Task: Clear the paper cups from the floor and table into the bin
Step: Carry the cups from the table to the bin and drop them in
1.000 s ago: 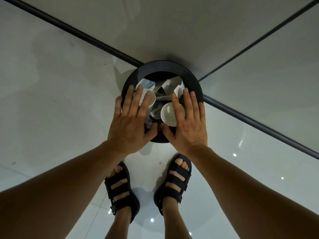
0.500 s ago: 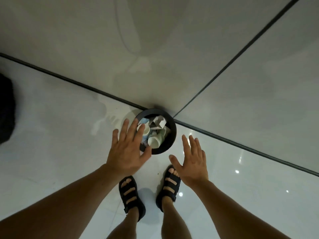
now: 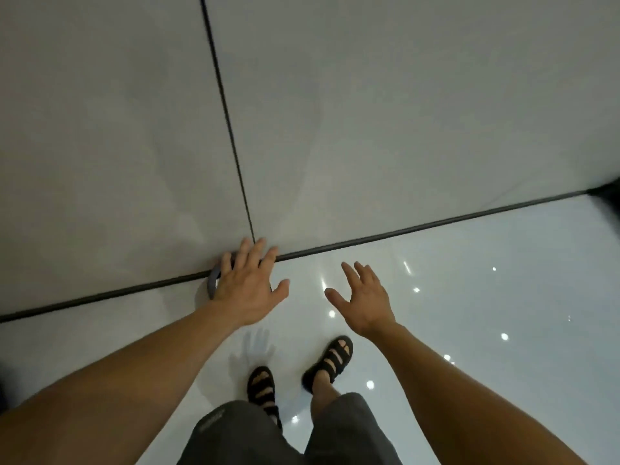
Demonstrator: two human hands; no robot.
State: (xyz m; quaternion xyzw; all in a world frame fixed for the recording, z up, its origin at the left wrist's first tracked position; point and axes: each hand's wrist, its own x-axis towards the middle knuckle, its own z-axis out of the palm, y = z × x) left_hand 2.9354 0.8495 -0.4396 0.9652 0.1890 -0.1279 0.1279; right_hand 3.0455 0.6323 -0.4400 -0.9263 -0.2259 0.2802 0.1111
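My left hand (image 3: 248,285) hangs in the air with its fingers spread and holds nothing. It covers almost all of the black round bin (image 3: 212,283), of which only a sliver of the left rim shows, at the foot of the wall. My right hand (image 3: 365,298) is beside it to the right, also spread and empty, over bare floor. No paper cups are visible; the bin's inside is hidden by my left hand.
A grey panelled wall (image 3: 369,112) with a dark vertical seam meets the glossy white floor (image 3: 486,313) along a dark skirting strip (image 3: 419,227). My feet in black sandals (image 3: 330,362) stand just behind the hands. Something dark shows at the far right edge (image 3: 609,193).
Both hands lifted off the cups in the bin and rose away from it. The view pulled back and swung right, so the bin now sits small behind my left hand.
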